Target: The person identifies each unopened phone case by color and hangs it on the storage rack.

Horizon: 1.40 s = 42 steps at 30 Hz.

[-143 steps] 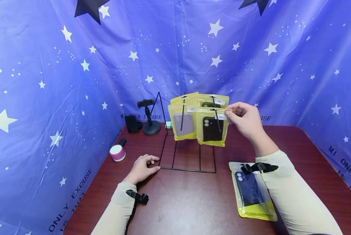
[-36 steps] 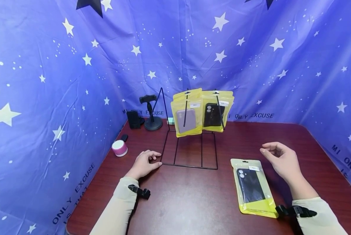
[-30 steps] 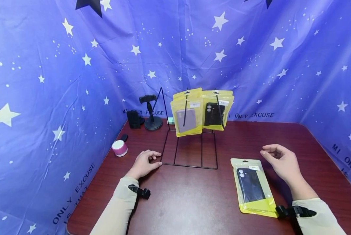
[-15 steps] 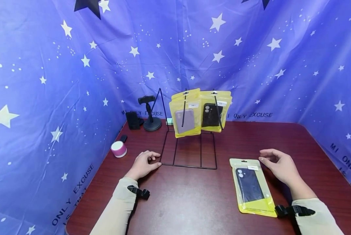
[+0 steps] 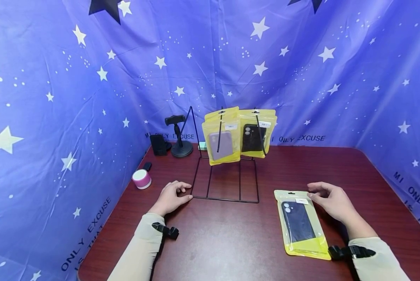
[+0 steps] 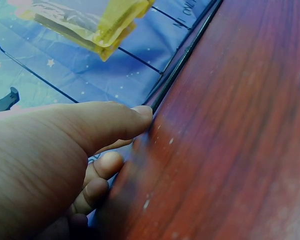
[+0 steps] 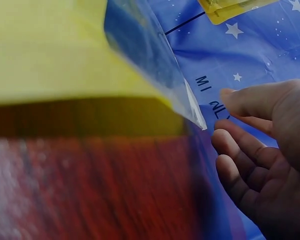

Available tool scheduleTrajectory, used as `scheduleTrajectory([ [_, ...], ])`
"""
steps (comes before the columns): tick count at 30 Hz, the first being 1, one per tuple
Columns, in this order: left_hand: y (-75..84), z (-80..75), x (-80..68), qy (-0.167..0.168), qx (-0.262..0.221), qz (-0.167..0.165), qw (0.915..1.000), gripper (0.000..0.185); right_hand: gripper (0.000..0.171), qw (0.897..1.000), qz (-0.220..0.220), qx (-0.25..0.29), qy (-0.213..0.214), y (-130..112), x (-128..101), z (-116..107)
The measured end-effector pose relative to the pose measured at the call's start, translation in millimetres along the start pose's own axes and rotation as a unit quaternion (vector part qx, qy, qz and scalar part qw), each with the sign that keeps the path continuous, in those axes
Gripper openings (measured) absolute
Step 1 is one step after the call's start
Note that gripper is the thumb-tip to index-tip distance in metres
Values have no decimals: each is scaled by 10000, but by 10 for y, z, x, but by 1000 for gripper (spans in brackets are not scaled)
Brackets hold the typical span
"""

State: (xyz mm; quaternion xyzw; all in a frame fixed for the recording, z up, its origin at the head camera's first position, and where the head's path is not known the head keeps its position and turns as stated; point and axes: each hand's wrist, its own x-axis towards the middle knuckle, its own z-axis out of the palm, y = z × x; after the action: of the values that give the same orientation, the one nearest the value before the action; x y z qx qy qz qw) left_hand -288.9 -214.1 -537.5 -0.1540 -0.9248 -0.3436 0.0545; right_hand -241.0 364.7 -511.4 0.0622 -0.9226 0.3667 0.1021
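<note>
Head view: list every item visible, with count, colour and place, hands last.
Dark red wooden table: one, under everything.
Black wire display rack: one, table centre.
Yellow plastic pouches with phone cases: at least two, hanging on the rack.
Yellow pouch with dark blue phone case: one, flat on the table, right.
Pink and white round speaker: one, left edge.
Black phone holder stand: one, back left.
Blue starry cloth: backdrop.
Left hand: fingers at the rack's base.
Right hand: at the flat pouch's top corner.

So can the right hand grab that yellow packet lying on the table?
Probably yes. The right hand is at the top corner of the yellow packet, fingers loose and not yet gripping it. Nothing lies between them, and the packet lies flat on the bare table.
</note>
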Motion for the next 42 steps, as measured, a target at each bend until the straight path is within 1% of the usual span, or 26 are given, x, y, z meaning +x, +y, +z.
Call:
scheduleTrajectory([
  [6, -2, 0, -2, 9, 11, -2, 10000, 36, 34, 9996, 114, -169, -193, 12, 7, 17],
  [12, -8, 3, -3, -5, 30, -20, 10000, 36, 33, 9991, 97, -228, -337, 28, 9, 25],
  [18, -4, 4, 0, 2, 19, -3, 10000, 36, 29, 9991, 118, -217, -353, 55, 16, 44],
  [26, -6, -3, -2, 25, 28, 21, 10000, 36, 31, 9987, 208, -131, -453, 38, 10, 77],
  [32, -21, -4, 0, 14, 24, 21, 10000, 35, 31, 9992, 142, -24, -371, 16, 8, 93],
  [36, -15, -3, 1, 22, 17, 40, 10000, 35, 27, 9992, 107, -75, -384, 28, 7, 100],
  [42, -9, -1, 3, 30, 24, 45, 10000, 35, 12, 9989, 27, -315, -339, 52, 3, 97],
])
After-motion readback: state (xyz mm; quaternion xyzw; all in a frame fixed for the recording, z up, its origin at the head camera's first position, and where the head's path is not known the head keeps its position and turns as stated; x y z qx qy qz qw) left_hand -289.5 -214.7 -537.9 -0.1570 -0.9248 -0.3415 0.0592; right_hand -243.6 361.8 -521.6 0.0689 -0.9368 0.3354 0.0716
